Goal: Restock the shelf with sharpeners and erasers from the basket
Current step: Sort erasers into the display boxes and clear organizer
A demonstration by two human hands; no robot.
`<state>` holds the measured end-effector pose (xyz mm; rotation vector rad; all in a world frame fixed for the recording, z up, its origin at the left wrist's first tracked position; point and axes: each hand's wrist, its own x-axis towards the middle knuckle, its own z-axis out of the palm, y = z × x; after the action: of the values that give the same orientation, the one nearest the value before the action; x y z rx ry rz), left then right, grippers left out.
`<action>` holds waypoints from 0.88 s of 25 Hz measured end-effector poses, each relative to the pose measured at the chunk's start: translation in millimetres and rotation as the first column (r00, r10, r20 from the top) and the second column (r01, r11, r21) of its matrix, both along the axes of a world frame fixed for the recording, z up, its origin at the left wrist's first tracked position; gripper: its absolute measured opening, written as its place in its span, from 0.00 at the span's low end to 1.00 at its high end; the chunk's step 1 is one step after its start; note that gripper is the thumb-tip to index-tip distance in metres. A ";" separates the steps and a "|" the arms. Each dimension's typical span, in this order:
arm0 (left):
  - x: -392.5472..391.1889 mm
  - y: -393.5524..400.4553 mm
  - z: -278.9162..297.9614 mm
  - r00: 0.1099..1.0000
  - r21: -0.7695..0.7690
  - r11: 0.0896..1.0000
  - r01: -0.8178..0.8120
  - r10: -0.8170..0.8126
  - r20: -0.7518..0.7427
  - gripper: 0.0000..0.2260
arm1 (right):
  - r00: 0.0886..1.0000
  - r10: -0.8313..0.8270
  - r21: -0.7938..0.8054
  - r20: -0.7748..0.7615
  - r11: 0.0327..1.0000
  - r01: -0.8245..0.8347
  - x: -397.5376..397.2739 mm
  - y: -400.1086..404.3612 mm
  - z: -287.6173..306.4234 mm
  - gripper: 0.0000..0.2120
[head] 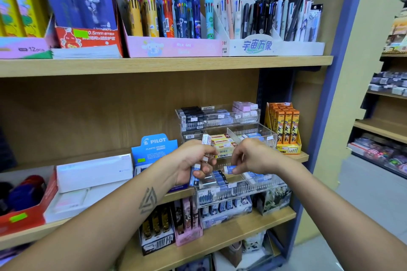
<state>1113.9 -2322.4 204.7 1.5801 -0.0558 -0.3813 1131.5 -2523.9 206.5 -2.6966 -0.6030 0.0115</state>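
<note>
- The left hand (pixel 193 160) is gripping several erasers (pixel 198 171), its fingers curled round the stack.
- The right hand (pixel 248 158) is pinching one blue-sleeved eraser (pixel 229 169) just above the near compartments of the clear organizer (pixel 242 185) on the shelf (pixel 293 157).
- The organizer is already holding many erasers; the handful is waiting.
- No basket or sharpeners are showing, so what remains is unclear.

Two hands (pixel 193 160), three wooden shelf boards (pixel 165 65); six character pens (pixel 167 11), one Pilot eraser box (pixel 157 147)
</note>
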 end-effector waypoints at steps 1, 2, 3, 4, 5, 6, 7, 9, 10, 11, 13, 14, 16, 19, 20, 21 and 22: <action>0.4 1.0 -1.3 1.000 0.001 1.000 -0.003 0.003 0.005 0.03 | 0.999 0.026 -0.039 -0.030 0.999 -0.027 0.4 3.3 -1.1 0.09; 0.0 1.7 -2.5 1.000 -0.001 1.000 -0.002 0.002 0.009 0.03 | 0.997 0.048 -0.053 -0.063 0.997 -0.051 0.6 6.1 -1.5 0.09; -0.3 2.5 -3.4 1.000 -0.005 1.000 0.000 0.000 0.012 0.03 | 0.993 0.059 -0.039 -0.102 0.997 -0.063 0.5 8.2 -0.2 0.09; -0.8 2.7 -4.1 1.000 -0.009 1.000 0.005 -0.005 0.011 0.04 | 0.988 0.061 -0.018 -0.142 0.998 -0.064 0.1 9.4 1.9 0.09; -0.9 3.0 -4.9 1.000 -0.012 1.000 0.009 -0.009 0.010 0.04 | 0.982 0.063 -0.015 -0.176 0.998 -0.067 -0.4 10.1 3.9 0.08; -0.9 3.0 -5.3 1.000 -0.013 1.000 0.012 -0.011 0.009 0.04 | 0.978 0.073 -0.036 -0.197 0.996 -0.082 -0.4 10.4 5.6 0.08; -0.9 3.3 -5.9 1.000 -0.014 1.000 0.013 -0.013 0.009 0.04 | 0.974 0.084 -0.066 -0.212 0.993 -0.100 0.0 10.4 6.9 0.08; -0.8 2.7 -6.4 1.000 -0.019 1.000 0.014 -0.014 0.009 0.04 | 0.965 0.094 -0.097 -0.244 0.988 -0.121 1.1 10.0 8.7 0.09; -0.8 2.2 -7.0 1.000 -0.023 1.000 0.014 -0.014 0.011 0.04 | 0.959 0.093 -0.095 -0.268 0.988 -0.122 1.3 10.0 9.5 0.09; -0.5 1.7 -7.3 1.000 -0.028 1.000 0.013 -0.013 0.012 0.04 | 0.954 0.084 -0.099 -0.287 0.988 -0.117 2.1 10.5 10.1 0.09; -0.1 1.6 -8.0 1.000 -0.037 0.999 0.006 -0.005 0.011 0.04 | 0.951 0.069 -0.142 -0.300 0.983 -0.116 3.6 12.7 10.6 0.09; 0.0 1.5 -8.2 1.000 -0.040 0.999 0.002 -0.002 0.009 0.04 | 0.949 0.062 -0.158 -0.308 0.981 -0.115 4.5 14.6 10.8 0.09; -0.4 0.9 -8.3 1.000 -0.038 0.999 -0.002 0.003 0.006 0.04 | 0.930 0.032 -0.126 -0.366 0.989 -0.083 6.5 17.2 11.3 0.10; -0.5 0.6 -9.6 1.000 -0.030 1.000 -0.006 0.006 0.004 0.03 | 0.895 -0.028 -0.092 -0.445 0.996 -0.015 9.2 20.9 11.3 0.10; -0.2 0.1 -9.9 1.000 -0.031 1.000 -0.005 0.005 0.002 0.03 | 0.891 -0.043 -0.103 -0.452 0.995 -0.005 9.9 22.3 10.7 0.10; 0.2 -0.5 -10.0 1.000 -0.035 0.999 -0.002 0.002 0.000 0.03 | 0.889 -0.059 -0.113 -0.454 0.994 0.008 10.8 24.3 10.3 0.10; 0.8 -1.1 -10.3 1.000 -0.039 0.999 0.001 -0.001 -0.001 0.02 | 0.886 -0.075 -0.113 -0.458 0.993 0.026 11.6 26.1 9.1 0.09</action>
<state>1114.7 -2323.6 194.4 1.5410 -0.0632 -0.3797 1143.0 -2497.9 215.6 -2.6614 -0.3890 0.6699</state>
